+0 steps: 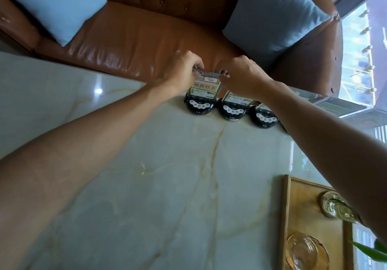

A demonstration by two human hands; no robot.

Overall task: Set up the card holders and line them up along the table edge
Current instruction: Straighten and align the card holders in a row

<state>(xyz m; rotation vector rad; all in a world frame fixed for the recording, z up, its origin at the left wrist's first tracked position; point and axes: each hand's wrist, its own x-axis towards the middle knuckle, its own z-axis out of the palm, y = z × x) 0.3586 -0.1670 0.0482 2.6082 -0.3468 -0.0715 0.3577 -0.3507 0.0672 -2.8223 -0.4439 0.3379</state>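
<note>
Three card holders with black round bases stand in a row at the far edge of the pale marble table [146, 165]. The leftmost card holder [200, 107] carries an upright green and white card [206, 86]. My left hand [182, 68] and my right hand [243, 75] both pinch the top edge of that card's clear sleeve, one at each corner. The middle card holder [231, 110] and the right card holder [264, 119] sit beside it, their cards partly hidden behind my right wrist.
A brown leather sofa [146, 29] with two blue cushions [52, 3] runs behind the table edge. A wooden tray [293, 217] at the near right holds a glass vase [335, 207] and a glass ashtray [305, 253]. A window is at the right.
</note>
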